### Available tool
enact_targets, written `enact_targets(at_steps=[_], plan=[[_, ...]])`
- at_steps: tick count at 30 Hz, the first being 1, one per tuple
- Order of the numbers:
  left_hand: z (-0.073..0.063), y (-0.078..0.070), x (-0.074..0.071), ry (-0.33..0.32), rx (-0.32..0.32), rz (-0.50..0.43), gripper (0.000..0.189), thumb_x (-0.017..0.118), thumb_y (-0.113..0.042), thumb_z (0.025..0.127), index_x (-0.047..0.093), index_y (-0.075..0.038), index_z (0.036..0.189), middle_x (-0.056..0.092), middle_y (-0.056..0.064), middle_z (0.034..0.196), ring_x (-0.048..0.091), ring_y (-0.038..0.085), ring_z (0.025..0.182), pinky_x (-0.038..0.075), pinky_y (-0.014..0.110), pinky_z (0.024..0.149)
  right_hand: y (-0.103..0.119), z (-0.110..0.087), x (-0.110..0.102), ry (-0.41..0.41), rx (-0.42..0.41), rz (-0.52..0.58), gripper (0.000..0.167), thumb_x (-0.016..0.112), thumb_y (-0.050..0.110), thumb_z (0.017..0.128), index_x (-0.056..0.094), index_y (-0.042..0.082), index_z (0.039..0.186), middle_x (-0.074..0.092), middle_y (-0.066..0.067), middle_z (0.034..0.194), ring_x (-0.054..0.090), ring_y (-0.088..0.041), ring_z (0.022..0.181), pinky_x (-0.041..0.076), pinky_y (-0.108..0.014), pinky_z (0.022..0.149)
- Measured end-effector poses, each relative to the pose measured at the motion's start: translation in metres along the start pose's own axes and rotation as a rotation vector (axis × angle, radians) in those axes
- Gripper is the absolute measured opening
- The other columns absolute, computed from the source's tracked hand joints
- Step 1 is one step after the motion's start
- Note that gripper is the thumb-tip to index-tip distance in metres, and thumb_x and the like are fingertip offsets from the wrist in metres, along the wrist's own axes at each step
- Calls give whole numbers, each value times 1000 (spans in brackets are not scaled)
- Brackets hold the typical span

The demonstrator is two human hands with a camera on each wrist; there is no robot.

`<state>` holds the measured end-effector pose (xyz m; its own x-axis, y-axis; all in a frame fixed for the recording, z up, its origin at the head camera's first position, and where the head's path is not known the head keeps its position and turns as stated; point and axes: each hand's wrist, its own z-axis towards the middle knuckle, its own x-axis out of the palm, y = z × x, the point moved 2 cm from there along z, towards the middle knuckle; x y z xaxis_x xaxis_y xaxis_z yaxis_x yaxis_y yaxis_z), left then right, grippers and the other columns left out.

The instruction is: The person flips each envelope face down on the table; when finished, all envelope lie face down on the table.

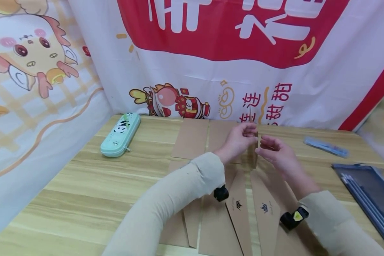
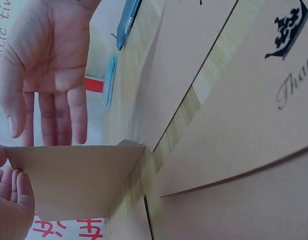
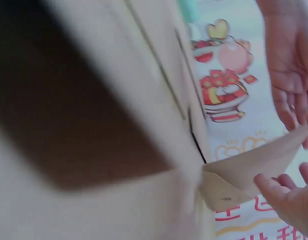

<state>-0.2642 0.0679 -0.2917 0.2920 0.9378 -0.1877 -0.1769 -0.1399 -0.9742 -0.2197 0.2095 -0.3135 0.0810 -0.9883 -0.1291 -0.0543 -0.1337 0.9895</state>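
Note:
A brown paper envelope (image 1: 254, 156) stands on its edge on the table, between both hands. My left hand (image 1: 240, 139) pinches its upper corner between thumb and fingers; the left wrist view shows the envelope's plain side (image 2: 69, 182). On the other side is my right hand (image 1: 279, 153), its fingers loosely extended and the thumb close to the envelope. In the right wrist view a folded flap (image 3: 226, 192) shows at its lower end. Below the hands lie more brown envelopes, among them two flaps printed with a dark crown, one on the left (image 1: 239, 213) and one on the right (image 1: 265, 220).
A mint-green pencil case (image 1: 121, 135) with a panda lies at the back left. To the right are a slim light-blue packet (image 1: 326, 146) and a dark zip pouch (image 1: 377, 188) with several pencils. A printed white cloth (image 1: 185, 67) hangs behind the table.

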Motion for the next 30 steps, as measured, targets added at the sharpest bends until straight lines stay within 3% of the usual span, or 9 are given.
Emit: enact_targets(at_steps=[6, 15, 21, 30], plan=[[-2, 1, 0, 6, 5, -15, 41, 61, 1, 84, 54, -9, 123, 61, 6, 113, 57, 9, 95, 48, 15, 80, 0, -2, 7, -97, -53, -142, 57, 67, 26, 85, 42, 6, 132, 47, -12, 129, 49, -13, 110, 47, -15, 85], [-3, 5, 2, -1, 70, -6, 37, 59, -2, 87, 54, -6, 123, 61, 11, 117, 57, 11, 98, 46, 15, 81, -1, -1, 12, -185, -66, -190, 41, 63, 22, 88, 51, 6, 124, 54, -9, 122, 54, -8, 102, 48, -13, 82], [-3, 6, 3, 4, 122, 17, 35, 56, -3, 89, 55, -5, 124, 61, 11, 119, 57, 15, 101, 45, 15, 82, 0, -3, 12, -234, -75, -280, 39, 62, 27, 88, 55, 5, 120, 58, -8, 115, 54, -6, 94, 49, -12, 75], [-9, 14, 6, 8, 160, 4, 39, 52, 0, 90, 53, -8, 129, 58, 9, 126, 58, 13, 107, 47, 13, 81, 4, -7, 12, -496, -165, -448, 20, 64, 14, 85, 65, 1, 100, 65, -12, 94, 53, 1, 70, 47, -10, 58]])
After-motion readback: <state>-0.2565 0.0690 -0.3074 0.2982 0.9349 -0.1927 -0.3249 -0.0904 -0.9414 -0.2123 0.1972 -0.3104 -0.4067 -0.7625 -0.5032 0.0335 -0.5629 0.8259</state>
